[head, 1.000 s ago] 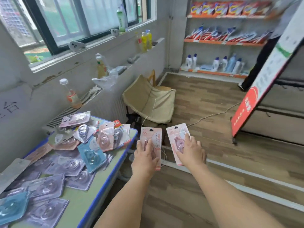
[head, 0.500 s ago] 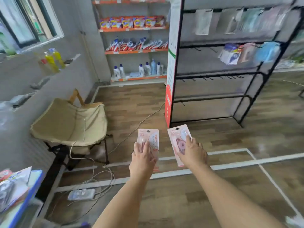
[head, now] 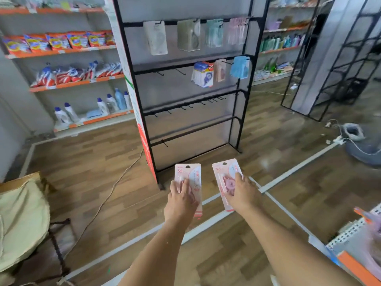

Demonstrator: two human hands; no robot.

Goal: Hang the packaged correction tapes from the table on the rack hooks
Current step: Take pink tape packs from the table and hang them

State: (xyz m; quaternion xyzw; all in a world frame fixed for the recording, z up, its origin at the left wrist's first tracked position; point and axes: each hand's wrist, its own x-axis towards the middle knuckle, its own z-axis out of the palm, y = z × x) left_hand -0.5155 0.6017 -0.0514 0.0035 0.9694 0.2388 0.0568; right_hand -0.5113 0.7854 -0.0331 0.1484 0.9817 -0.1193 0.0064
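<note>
With both arms out toward the black rack (head: 185, 65), the person carries one pink packaged correction tape per hand, low and well short of the hooks. Left hand (head: 181, 200) grips the left pack (head: 188, 174) near its lower half, fingers laid over the front face and close together; thumb is hidden, so I can't tell how firm the hold is. Right hand (head: 240, 193) holds the right pack (head: 225, 172) the same way, fingers over the blister, card tilted slightly left. Both hang holes point up and are uncovered. Rack status: top row has four hung groups, second row has packs on the right side with bare hooks (head: 171, 72) to the left, third row (head: 185, 106) all bare hooks. Risks, my read: both hands are loaded, so neither is free to steady a hook or card, and the small hang hole could miss the hook tip and the pack drop to the wood floor (head: 288, 182). A low grip leaves the card top free to flex away from the hook. Loose white cable (head: 115, 182) runs on the floor left of the rack base, a trip hazard on approach. Frame is a bit blurred, so hook spacing is unclear.
</note>
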